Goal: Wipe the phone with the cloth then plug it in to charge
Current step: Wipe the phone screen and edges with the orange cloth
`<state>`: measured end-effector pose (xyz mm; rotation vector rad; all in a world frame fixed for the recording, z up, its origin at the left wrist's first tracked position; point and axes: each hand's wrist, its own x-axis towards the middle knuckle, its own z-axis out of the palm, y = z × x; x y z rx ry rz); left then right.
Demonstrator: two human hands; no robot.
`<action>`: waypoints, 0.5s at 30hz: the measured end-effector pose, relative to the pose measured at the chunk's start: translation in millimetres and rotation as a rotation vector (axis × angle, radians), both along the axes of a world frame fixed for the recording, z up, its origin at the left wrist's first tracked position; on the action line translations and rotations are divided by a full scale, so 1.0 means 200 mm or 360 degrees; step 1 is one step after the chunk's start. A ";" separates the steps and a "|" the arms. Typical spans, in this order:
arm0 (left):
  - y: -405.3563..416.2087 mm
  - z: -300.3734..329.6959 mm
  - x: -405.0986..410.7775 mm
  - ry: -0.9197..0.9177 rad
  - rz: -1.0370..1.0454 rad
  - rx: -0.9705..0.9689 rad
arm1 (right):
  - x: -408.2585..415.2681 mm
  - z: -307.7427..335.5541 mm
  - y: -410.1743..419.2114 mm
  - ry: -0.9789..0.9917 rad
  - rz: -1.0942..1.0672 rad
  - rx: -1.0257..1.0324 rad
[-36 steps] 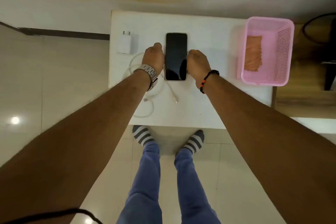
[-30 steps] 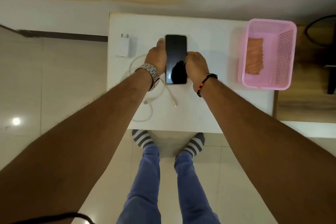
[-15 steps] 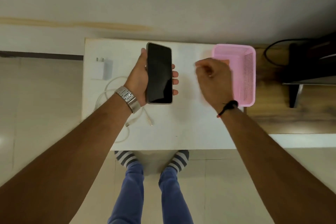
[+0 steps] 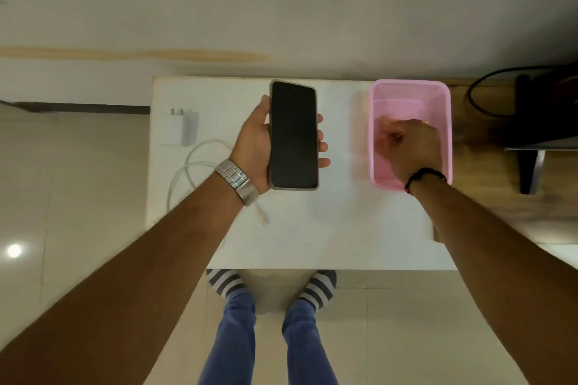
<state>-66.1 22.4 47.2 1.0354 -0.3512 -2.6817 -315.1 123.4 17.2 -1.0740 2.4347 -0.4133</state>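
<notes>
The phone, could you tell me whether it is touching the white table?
Apart. The head view shows the left hand holding the phone above the table.

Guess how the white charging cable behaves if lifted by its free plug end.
Likely floppy: the charging cable lies in loose loops on the table. Probably light, trailing rather than lifting whole. Its far end is hidden, so it may tug the charger if attached.

Dim, warm indoor light w/ soft shadows under the table [image 4: 312, 228]. A bright glare spot sits on the floor tile [image 4: 14, 250] at left. Right hand [image 4: 406, 147] is motion-blurred; wide-angle lens stretches the forearms twd the corners.
</notes>
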 end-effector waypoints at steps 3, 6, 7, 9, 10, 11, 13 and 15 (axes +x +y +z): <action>0.00 0.04 -0.01 -0.0038 0.0032 0.0000 | 0.10 0.22 -0.05 -0.0337 -0.0237 -0.0562; 0.02 0.06 -0.02 -0.0058 0.0063 0.0034 | 0.30 0.45 -0.09 -0.0427 0.0038 -0.0780; 0.03 0.07 -0.02 -0.0070 0.0065 0.0037 | 0.37 0.51 -0.10 -0.0436 0.0149 -0.0799; 0.04 0.10 -0.02 -0.0088 0.0073 0.0044 | 0.49 0.58 -0.13 -0.0396 0.0428 -0.0766; 0.05 0.12 -0.02 -0.0094 0.0090 0.0031 | 0.54 0.60 -0.16 -0.0350 0.0559 -0.0673; 0.05 0.12 -0.02 -0.0120 0.0116 0.0017 | 0.59 0.61 -0.19 -0.0297 0.0650 -0.0522; 0.04 0.13 -0.01 -0.0160 0.0165 0.0015 | 0.64 0.60 -0.21 -0.0086 0.0777 -0.0255; 0.02 0.13 0.01 -0.0162 0.0201 0.0049 | 0.67 0.60 -0.17 -0.0003 0.0850 -0.0163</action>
